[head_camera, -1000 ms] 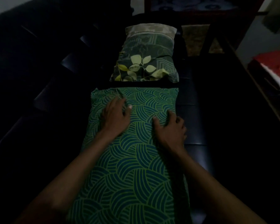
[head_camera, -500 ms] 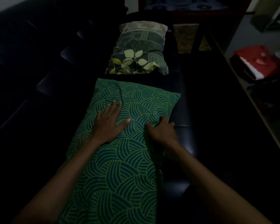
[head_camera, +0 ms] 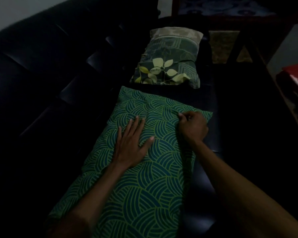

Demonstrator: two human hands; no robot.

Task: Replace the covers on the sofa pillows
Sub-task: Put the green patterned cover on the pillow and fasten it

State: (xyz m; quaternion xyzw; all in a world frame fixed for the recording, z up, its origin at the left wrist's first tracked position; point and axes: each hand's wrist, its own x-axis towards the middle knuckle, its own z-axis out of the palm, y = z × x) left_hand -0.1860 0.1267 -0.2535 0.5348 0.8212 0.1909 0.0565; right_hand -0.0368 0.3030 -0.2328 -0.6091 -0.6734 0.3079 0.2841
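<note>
Two pillows lie on the dark leather sofa. Nearest is a long soft pillow in a green cover printed with curved yellow-green lines; beyond it, apart, is a smaller dark pillow with a pale leaf print. The left hand rests flat on the near pillow, fingers straight. The right hand has its fingers curled, pinching cover fabric near the far right corner. Judged light, limp and yielding, the cover will bunch under pull. Best hold is at corners or seam edges, with the flat hand anchoring the filling.
</note>
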